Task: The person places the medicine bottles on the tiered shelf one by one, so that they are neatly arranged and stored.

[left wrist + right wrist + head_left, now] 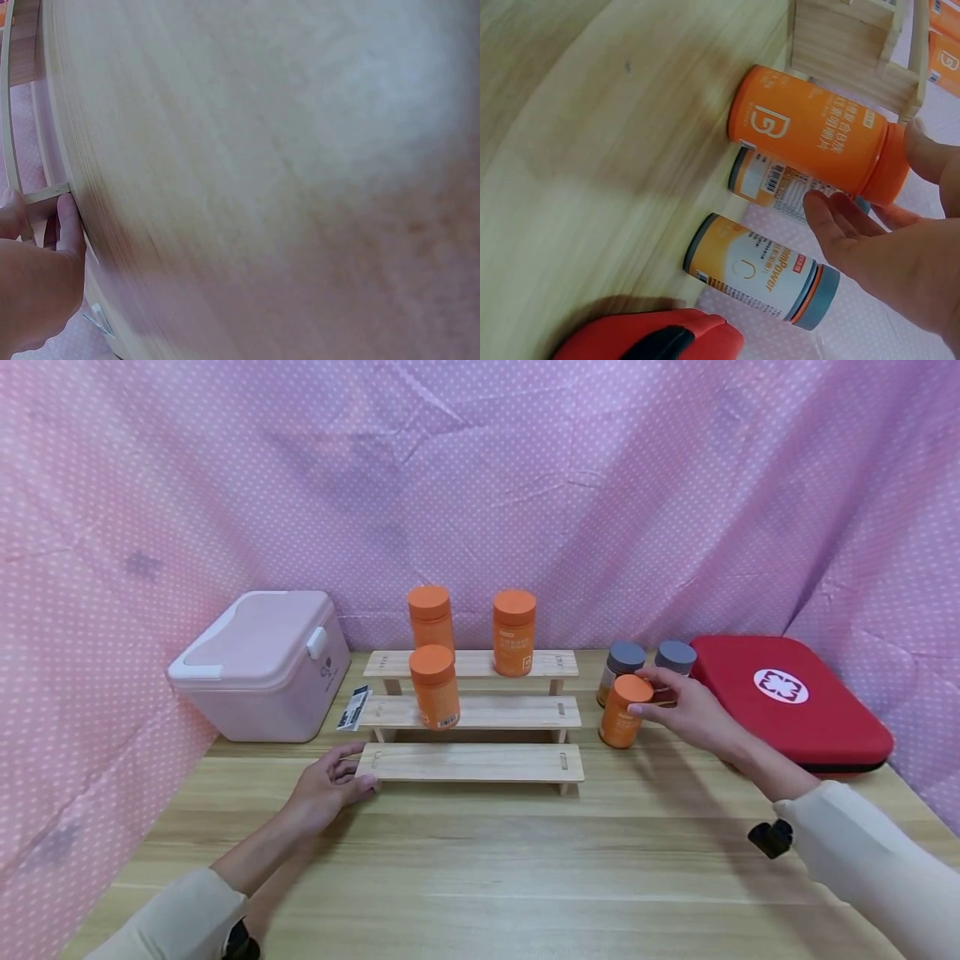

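Long axis roughly upright, the orange jar [619, 725] is pinched at its cap [886, 166] by the right hand [686, 708], right of the rack [468, 762], whose left end is gripped by the left hand [321, 789].

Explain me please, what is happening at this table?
A person's right grip holds an orange bottle at its cap, right of a wooden rack. The left grip holds the rack's left end. Two more orange bottles stand on the top step, a third bottle on the middle step. Two grey-capped bottles and a red case are nearby.
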{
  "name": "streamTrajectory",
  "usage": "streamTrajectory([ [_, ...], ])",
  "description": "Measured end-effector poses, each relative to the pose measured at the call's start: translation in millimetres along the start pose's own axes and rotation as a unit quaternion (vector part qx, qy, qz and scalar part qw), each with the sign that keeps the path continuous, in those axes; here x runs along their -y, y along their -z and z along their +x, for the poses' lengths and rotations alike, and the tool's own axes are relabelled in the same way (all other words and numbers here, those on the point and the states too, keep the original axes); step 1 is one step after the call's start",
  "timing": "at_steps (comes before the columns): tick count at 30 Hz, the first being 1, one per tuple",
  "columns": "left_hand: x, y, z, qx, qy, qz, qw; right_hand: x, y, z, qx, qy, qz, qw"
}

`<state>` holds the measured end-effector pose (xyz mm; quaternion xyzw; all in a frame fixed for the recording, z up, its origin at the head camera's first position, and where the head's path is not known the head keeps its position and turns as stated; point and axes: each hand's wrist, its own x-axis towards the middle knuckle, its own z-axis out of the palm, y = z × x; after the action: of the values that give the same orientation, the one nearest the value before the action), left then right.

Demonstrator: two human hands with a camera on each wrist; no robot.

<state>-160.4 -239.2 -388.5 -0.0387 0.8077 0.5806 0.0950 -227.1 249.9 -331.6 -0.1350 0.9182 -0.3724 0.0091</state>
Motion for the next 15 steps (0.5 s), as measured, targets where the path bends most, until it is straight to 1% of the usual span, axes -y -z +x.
streamTrajectory([
  [5,-0.1,-0.2,-0.2,0.004,0.004,-0.015,0.9999,-1.4,-3.4,0.6,-0.01,-0.001,-0.005,1.0],
  [15,1.3,0.4,0.6,0.006,0.001,-0.028,0.9996,-2.0,-7.5,0.2,-0.022,0.021,0.008,0.999],
])
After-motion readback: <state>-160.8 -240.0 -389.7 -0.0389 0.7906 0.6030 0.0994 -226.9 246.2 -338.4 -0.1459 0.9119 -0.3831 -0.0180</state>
